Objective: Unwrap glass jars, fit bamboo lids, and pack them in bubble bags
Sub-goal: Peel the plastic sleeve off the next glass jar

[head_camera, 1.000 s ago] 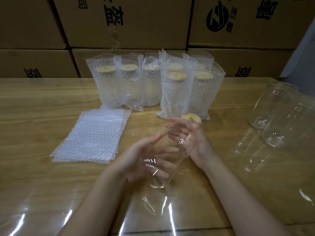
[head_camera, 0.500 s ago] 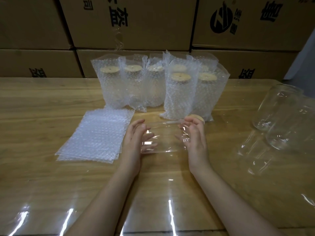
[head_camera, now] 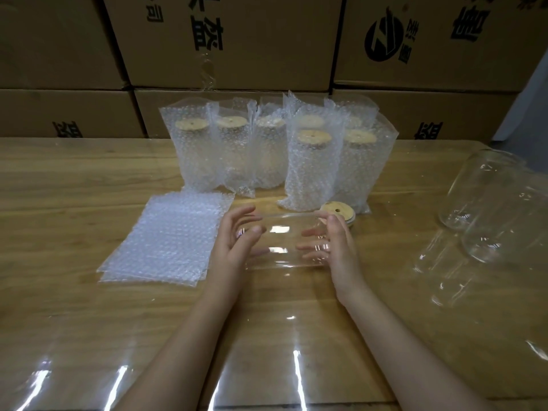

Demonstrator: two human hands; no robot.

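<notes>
A clear glass jar [head_camera: 284, 241] lies sideways between my two hands above the wooden table [head_camera: 74, 179]. My left hand [head_camera: 237, 241] holds its left end with curled fingers. My right hand [head_camera: 338, 247] grips its right end, fingers showing through the glass. A loose bamboo lid [head_camera: 338, 209] with a small hole lies on the table just behind my right hand. A flat stack of bubble bags [head_camera: 166, 238] lies to the left of my left hand.
Several packed jars in bubble bags [head_camera: 308, 161] with bamboo lids stand in a group behind. Unpacked glass jars [head_camera: 498, 203] in clear wrap lie at the right. Cardboard boxes [head_camera: 237, 40] line the back. Clear plastic film [head_camera: 267, 366] covers the near table.
The jar went from tilted near my body to lying sideways farther out. Both hands moved forward and apart to its two ends.
</notes>
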